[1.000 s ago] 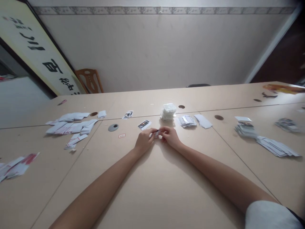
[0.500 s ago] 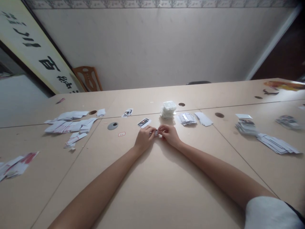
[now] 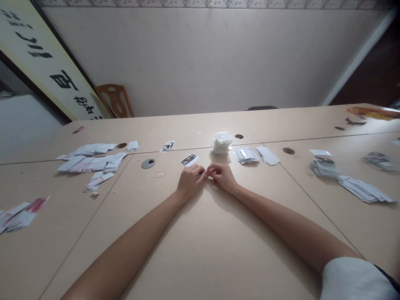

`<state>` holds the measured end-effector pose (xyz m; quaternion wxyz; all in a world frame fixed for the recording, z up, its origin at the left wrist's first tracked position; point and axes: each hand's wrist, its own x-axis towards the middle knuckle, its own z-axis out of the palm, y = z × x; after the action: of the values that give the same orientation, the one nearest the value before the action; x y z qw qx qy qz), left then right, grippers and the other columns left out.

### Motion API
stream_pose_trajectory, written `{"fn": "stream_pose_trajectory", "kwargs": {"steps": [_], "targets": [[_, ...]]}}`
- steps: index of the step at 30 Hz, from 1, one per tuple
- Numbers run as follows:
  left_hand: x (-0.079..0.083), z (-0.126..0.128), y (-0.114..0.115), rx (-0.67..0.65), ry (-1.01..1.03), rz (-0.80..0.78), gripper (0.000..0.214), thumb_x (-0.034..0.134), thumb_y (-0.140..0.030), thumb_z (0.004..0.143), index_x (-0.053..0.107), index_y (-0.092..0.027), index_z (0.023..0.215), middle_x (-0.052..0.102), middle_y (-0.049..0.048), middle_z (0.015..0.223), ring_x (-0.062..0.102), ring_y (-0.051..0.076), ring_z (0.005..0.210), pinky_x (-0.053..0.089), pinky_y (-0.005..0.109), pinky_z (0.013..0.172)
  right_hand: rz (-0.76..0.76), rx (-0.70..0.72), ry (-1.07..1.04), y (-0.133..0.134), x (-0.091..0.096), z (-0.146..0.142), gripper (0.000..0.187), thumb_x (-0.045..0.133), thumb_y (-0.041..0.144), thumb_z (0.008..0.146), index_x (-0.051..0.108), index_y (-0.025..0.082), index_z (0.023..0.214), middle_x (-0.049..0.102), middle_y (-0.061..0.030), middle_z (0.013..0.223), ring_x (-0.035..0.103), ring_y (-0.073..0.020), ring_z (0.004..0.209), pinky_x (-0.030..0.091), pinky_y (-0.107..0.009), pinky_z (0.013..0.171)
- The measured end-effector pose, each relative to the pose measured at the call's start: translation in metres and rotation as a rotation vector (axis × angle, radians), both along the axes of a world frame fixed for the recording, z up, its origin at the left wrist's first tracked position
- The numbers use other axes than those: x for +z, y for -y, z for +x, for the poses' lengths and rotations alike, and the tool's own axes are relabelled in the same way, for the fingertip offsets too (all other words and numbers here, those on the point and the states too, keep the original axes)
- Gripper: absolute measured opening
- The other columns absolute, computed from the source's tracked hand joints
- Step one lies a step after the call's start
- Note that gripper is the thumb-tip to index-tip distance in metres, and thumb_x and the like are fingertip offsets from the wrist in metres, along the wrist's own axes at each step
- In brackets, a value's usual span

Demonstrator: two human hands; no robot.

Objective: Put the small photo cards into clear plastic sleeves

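My left hand point(image 3: 190, 180) rests over the table with its fingers closed in a pinch. Fingertip to fingertip with it, my right hand point(image 3: 221, 176) is also pinched, thumb against forefinger. Some small thing between the two hands is mostly covered by the fingers, so I cannot make out what it is. Just beyond my left hand lies a white-bordered photo card point(image 3: 189, 160) with a dark picture. A small red-framed label point(image 3: 160, 175) is to the left of that hand. Behind my right hand stands a stack of clear plastic pieces point(image 3: 222, 142).
White paper slips point(image 3: 90, 162) spread over the left of the table point(image 3: 206, 250). Right of the plastic stack are a pile of clear-wrapped cards point(image 3: 246, 155) and some white slips point(image 3: 268, 155). Farther right sit a card stack point(image 3: 323, 166) and a fanned row of white papers point(image 3: 365, 189).
The pale bit that showed between my fingertips is now mostly covered, and the fingertips are closer together. Both hands stay in nearly the same place.
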<state>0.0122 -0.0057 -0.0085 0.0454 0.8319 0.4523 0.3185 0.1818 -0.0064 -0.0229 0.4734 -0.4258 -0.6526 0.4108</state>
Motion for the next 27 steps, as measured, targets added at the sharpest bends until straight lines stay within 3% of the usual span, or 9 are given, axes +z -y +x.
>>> {"fn": "stream_pose_trajectory", "kwargs": {"steps": [12,27], "targets": [[-0.0016,-0.0029,-0.0025,-0.064,0.162,-0.061,0.020,0.051,-0.028,0.089,0.066,-0.020,0.077,0.067,0.0017,0.078,0.061,0.016,0.075,0.043,0.028,0.073,-0.005,0.009,0.011,-0.0006,0.0021,-0.0004,0.018,0.063,0.035,0.078,0.065,0.018,0.076,0.069,-0.0029,0.068,0.056,-0.0114,0.048,0.043,-0.022,0.047],[0.0014,-0.0007,-0.0027,-0.024,0.188,-0.009,0.018,0.052,-0.028,0.090,0.064,-0.018,0.081,0.067,0.0034,0.083,0.061,0.017,0.081,0.044,0.030,0.077,0.055,-0.017,0.058,-0.0023,-0.0005,-0.0008,0.015,0.064,0.032,0.079,0.067,0.017,0.079,0.070,-0.0037,0.070,0.062,-0.0144,0.059,0.046,-0.024,0.055]]}}
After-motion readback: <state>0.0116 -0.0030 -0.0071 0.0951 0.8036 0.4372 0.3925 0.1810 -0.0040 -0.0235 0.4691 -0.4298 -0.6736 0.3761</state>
